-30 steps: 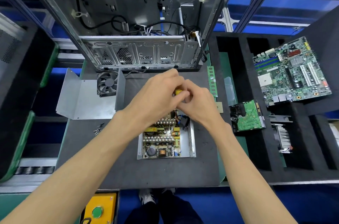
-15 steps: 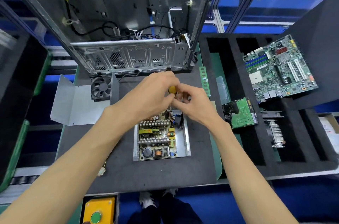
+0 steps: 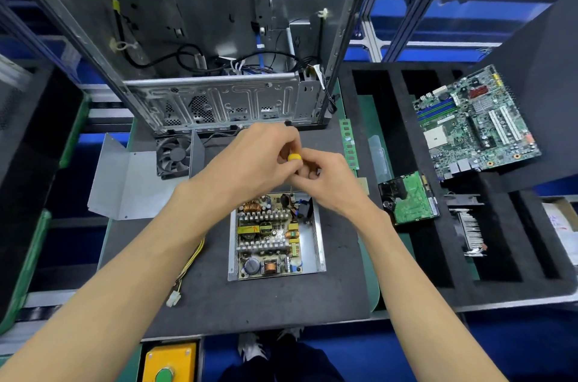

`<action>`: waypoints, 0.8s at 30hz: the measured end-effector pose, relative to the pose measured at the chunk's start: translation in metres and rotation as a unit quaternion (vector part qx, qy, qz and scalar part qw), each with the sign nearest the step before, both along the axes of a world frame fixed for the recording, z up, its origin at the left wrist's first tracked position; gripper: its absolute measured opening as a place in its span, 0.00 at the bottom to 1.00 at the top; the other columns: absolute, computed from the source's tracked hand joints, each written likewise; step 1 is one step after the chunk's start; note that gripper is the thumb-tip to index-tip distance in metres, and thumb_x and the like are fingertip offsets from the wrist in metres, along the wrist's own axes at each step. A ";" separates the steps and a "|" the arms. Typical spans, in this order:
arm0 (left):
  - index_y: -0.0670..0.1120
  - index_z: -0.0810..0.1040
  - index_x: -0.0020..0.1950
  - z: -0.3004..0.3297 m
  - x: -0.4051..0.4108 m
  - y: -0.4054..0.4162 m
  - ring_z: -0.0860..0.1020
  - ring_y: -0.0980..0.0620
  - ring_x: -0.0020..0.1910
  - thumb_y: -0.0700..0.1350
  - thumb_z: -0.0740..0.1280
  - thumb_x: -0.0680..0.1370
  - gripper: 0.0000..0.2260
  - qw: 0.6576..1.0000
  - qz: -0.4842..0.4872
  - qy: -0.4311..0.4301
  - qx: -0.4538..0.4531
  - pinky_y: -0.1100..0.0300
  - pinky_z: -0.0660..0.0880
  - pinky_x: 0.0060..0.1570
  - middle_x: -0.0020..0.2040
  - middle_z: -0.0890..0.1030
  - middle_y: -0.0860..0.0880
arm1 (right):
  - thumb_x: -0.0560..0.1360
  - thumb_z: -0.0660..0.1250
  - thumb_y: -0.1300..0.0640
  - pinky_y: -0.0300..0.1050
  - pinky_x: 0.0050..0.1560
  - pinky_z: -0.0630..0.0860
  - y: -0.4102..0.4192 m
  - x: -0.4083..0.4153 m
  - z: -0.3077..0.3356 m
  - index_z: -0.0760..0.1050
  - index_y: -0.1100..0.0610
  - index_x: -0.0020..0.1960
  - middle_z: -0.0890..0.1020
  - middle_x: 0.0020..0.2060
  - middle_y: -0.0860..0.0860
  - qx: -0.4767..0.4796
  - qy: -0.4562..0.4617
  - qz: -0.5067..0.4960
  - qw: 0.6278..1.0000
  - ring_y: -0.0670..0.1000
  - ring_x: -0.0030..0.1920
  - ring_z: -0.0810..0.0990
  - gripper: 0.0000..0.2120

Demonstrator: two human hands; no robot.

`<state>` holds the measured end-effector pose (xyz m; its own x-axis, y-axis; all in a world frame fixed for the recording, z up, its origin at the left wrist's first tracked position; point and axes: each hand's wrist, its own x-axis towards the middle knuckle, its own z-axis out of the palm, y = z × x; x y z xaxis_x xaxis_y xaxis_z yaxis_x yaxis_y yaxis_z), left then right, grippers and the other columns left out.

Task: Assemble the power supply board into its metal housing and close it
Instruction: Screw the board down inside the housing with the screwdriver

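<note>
Computer case [image 3: 219, 37]: upright, open, fills upper centre of frame.
Grey mat [image 3: 250, 303]: centre, carries the work.
Housing cover [image 3: 125, 181]: bent sheet, left of centre, with fan [image 3: 174, 156] at its far right edge.
Metal housing [image 3: 317, 240]: open tray, centre of frame, just below both hands.
Power supply board [image 3: 269, 240]: seated inside the housing, components up.
Left hand [image 3: 250, 162]: fingers curled round the yellow-capped screwdriver [image 3: 294, 157].
Right hand [image 3: 328, 184]: fingers pinch the same tool from the right; shaft tip meets the board's far edge.
Loose connector [image 3: 173, 299]: lower left, on yellow wires.
</note>
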<state>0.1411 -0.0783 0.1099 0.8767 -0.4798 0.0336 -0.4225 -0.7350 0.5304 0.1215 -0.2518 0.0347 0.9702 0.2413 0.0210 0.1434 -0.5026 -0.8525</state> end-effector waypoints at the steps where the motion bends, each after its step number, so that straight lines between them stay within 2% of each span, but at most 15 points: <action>1: 0.49 0.82 0.49 0.002 0.001 0.001 0.77 0.52 0.43 0.45 0.71 0.77 0.03 1.000 -0.019 0.005 0.005 0.49 0.77 0.49 0.42 0.79 0.54 | 0.73 0.71 0.52 0.38 0.34 0.64 0.000 0.000 0.000 0.78 0.56 0.43 0.69 0.28 0.43 0.001 0.002 0.003 1.000 0.44 0.32 0.65 0.07; 4: 0.50 0.81 0.50 0.003 0.002 0.001 0.77 0.55 0.41 0.49 0.72 0.76 0.05 1.000 -0.010 0.013 0.008 0.51 0.77 0.46 0.41 0.79 0.55 | 0.75 0.70 0.60 0.39 0.33 0.62 -0.001 0.000 0.000 0.75 0.57 0.39 0.67 0.28 0.44 -0.008 0.006 0.007 1.000 0.45 0.32 0.62 0.07; 6: 0.50 0.79 0.46 0.001 0.002 0.001 0.76 0.57 0.38 0.54 0.73 0.74 0.09 1.000 0.026 0.013 0.010 0.53 0.76 0.42 0.36 0.78 0.55 | 0.74 0.70 0.61 0.38 0.33 0.60 0.000 0.001 0.001 0.72 0.52 0.35 0.67 0.28 0.45 -0.009 0.006 0.009 1.000 0.45 0.32 0.62 0.12; 8: 0.49 0.80 0.45 0.000 0.002 0.000 0.77 0.54 0.38 0.51 0.72 0.75 0.07 0.999 0.024 0.018 0.015 0.52 0.77 0.43 0.36 0.79 0.54 | 0.74 0.70 0.60 0.37 0.32 0.62 0.001 0.002 0.003 0.70 0.47 0.34 0.67 0.28 0.43 -0.009 0.007 0.010 1.000 0.45 0.31 0.63 0.15; 10: 0.49 0.82 0.50 0.002 0.004 -0.001 0.78 0.51 0.43 0.46 0.71 0.77 0.03 0.999 -0.016 0.022 0.025 0.53 0.76 0.47 0.41 0.79 0.54 | 0.73 0.70 0.60 0.35 0.33 0.63 0.002 0.002 0.005 0.71 0.44 0.35 0.68 0.27 0.42 -0.004 0.010 0.006 1.000 0.44 0.31 0.64 0.15; 13: 0.49 0.82 0.58 0.003 0.004 -0.001 0.76 0.52 0.50 0.41 0.68 0.79 0.09 0.996 -0.070 0.030 0.043 0.54 0.75 0.54 0.51 0.77 0.53 | 0.74 0.71 0.59 0.34 0.34 0.64 0.000 0.003 0.008 0.73 0.36 0.34 0.71 0.26 0.41 0.002 0.010 0.000 1.000 0.43 0.30 0.66 0.19; 15: 0.50 0.80 0.57 0.002 0.002 -0.002 0.76 0.53 0.49 0.43 0.68 0.78 0.08 0.997 -0.062 0.027 0.038 0.53 0.76 0.53 0.50 0.77 0.54 | 0.74 0.69 0.56 0.34 0.33 0.64 -0.001 0.003 0.009 0.74 0.38 0.35 0.72 0.26 0.42 0.000 0.006 0.002 1.000 0.43 0.30 0.66 0.15; 17: 0.51 0.78 0.52 -0.001 -0.001 -0.004 0.76 0.54 0.43 0.52 0.71 0.77 0.08 1.000 -0.015 0.011 0.024 0.54 0.76 0.46 0.43 0.76 0.57 | 0.71 0.66 0.54 0.36 0.32 0.62 -0.001 0.002 0.010 0.72 0.42 0.35 0.70 0.26 0.43 -0.011 0.006 0.008 1.000 0.44 0.30 0.64 0.09; 19: 0.50 0.78 0.48 -0.003 0.000 -0.004 0.76 0.53 0.40 0.54 0.72 0.76 0.09 1.000 0.017 0.007 0.020 0.53 0.75 0.42 0.38 0.75 0.57 | 0.73 0.68 0.57 0.36 0.32 0.62 -0.001 0.002 0.008 0.68 0.42 0.33 0.68 0.26 0.43 -0.008 0.001 0.012 1.000 0.45 0.31 0.63 0.15; 21: 0.50 0.80 0.49 -0.002 0.002 -0.003 0.76 0.51 0.43 0.48 0.71 0.77 0.04 0.999 -0.011 0.012 0.028 0.54 0.75 0.45 0.40 0.74 0.58 | 0.74 0.71 0.60 0.34 0.32 0.63 -0.001 0.002 0.007 0.68 0.41 0.33 0.68 0.26 0.41 -0.003 0.004 0.008 1.000 0.44 0.30 0.64 0.19; 23: 0.51 0.81 0.55 0.001 0.001 -0.004 0.76 0.52 0.47 0.44 0.69 0.78 0.06 0.997 -0.055 0.025 0.040 0.53 0.74 0.50 0.46 0.74 0.56 | 0.74 0.71 0.61 0.33 0.33 0.65 -0.001 0.002 0.007 0.71 0.39 0.35 0.71 0.25 0.41 -0.004 0.008 0.004 1.000 0.43 0.30 0.67 0.20; 24: 0.51 0.80 0.56 0.002 0.000 -0.005 0.76 0.52 0.48 0.46 0.70 0.78 0.07 0.997 -0.058 0.027 0.043 0.53 0.74 0.51 0.48 0.75 0.55 | 0.74 0.71 0.62 0.33 0.33 0.65 -0.002 0.003 0.007 0.71 0.38 0.35 0.72 0.25 0.42 -0.006 0.009 0.005 1.000 0.42 0.30 0.67 0.21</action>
